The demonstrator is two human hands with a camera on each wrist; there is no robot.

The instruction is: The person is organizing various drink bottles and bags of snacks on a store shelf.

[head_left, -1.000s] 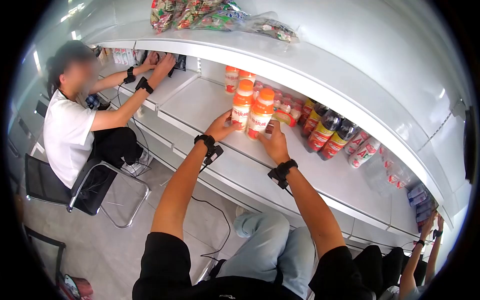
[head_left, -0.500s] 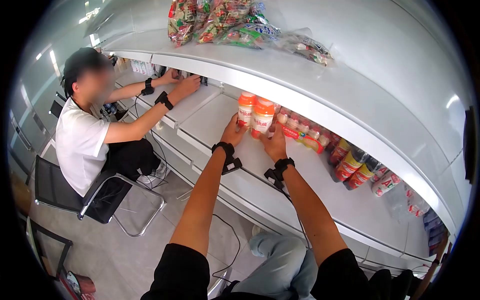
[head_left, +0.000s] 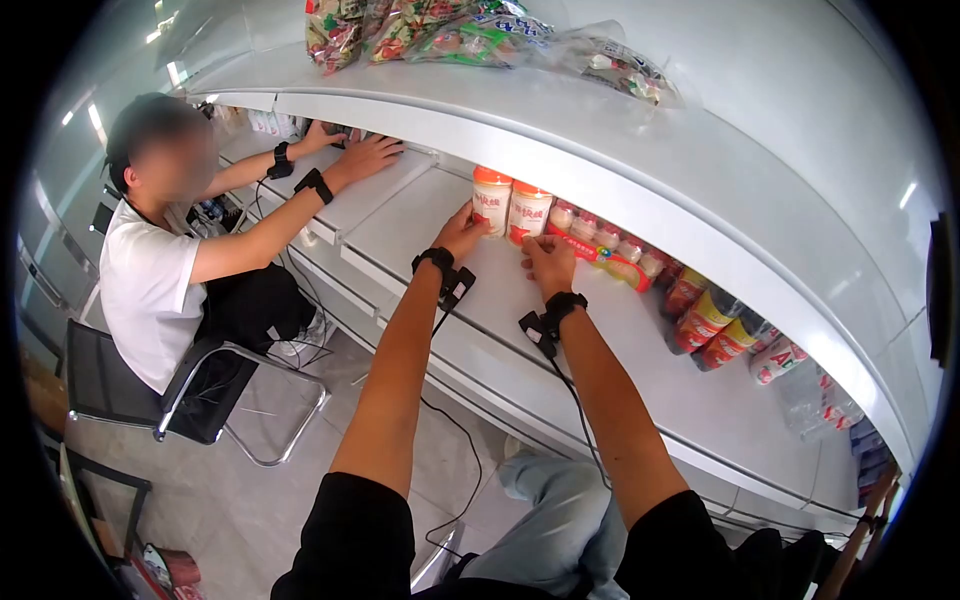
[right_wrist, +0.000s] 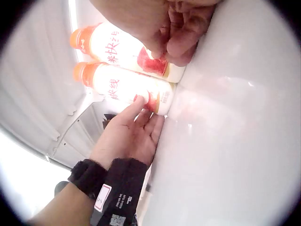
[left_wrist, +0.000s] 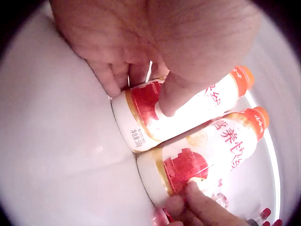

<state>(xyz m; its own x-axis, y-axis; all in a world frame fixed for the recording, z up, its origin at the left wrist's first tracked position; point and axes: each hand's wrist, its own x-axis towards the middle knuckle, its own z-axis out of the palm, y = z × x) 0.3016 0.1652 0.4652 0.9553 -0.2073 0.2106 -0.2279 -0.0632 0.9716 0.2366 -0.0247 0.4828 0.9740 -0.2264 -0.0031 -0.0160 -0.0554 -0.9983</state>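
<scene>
Left hand (head_left: 460,236): grips left bottle (head_left: 491,208), thumb across label. Right hand (head_left: 549,264): fingers bent, tips touching right bottle (head_left: 528,215) low down; firm grip, can't tell. Bottles upright, side by side, beyond both hands. Small-bottle pack (head_left: 612,252) just right; shelf (head_left: 395,225) extends left; upper shelf's edge (head_left: 420,116) overhead.

The top edge cuts off some bags (head_left: 335,35).

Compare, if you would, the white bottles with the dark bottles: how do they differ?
The white bottles have orange tops and mostly white labels; the dark bottles, red and yellow labels. The left hand touches one white bottle; no hand touches the dark bottles. Both are on one shelf.
</scene>
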